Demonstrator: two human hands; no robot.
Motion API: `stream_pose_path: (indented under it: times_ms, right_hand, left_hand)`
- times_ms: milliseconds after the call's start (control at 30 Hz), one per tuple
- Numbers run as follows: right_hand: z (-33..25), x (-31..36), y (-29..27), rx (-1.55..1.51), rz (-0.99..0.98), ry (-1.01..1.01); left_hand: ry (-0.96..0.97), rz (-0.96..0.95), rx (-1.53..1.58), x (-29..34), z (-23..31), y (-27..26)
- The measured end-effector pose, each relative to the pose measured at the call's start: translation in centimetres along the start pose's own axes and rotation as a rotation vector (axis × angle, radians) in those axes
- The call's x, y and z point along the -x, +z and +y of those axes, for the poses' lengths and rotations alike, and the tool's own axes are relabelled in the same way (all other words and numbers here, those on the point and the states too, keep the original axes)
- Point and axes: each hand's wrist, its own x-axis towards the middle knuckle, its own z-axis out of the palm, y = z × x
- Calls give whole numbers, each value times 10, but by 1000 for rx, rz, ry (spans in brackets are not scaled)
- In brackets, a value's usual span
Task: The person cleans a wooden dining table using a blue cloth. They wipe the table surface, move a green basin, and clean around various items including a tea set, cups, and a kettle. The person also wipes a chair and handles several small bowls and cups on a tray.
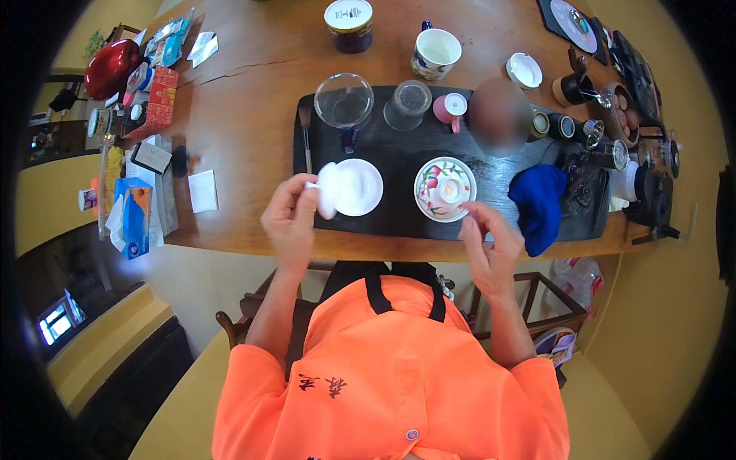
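Observation:
My left hand [291,218] pinches a small white porcelain piece with a short handle [327,201], blurred, beside and partly over a round white dish [365,188]. Its exact shape cannot be made out. My right hand [494,249] is at the right edge of a floral lidded tea bowl [441,201], index finger over the rim and thumb just outside it. Dish and bowl both rest on a black tea tray [395,222]. Along the dish's far side are a clear glass pitcher [344,100] and a brush [306,138].
Farther back on the tray stand an upturned glass [408,104], a pink mug [450,109] and small canisters [563,126]. A blue cloth [540,203] hangs over the tray's front edge. A large mug [435,55] is behind; a tissue box [133,218] lies left, a kettle [655,199] right.

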Motion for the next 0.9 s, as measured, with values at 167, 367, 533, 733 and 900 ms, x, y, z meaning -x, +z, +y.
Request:
stream_pose_path:
  times_ms: [167,367,533,733,900]
  right_hand:
    - [-11,25,31,-426,-207,307]
    - [-10,35,55,-439,-334,317]
    - [-6,38,60,-407,-357,332]
    - [-4,47,66,-326,-355,269]
    - [-6,52,65,-230,-349,245]
  left_hand:
    - [-581,-15,954,-4,-7,-31]
    - [-666,-143,1192,6,-22,-32]
    - [-583,-53,913,3,0,-23]
    - [-138,-114,146,-1,12,-12]
    - [432,-221,-388,-13,18,7]
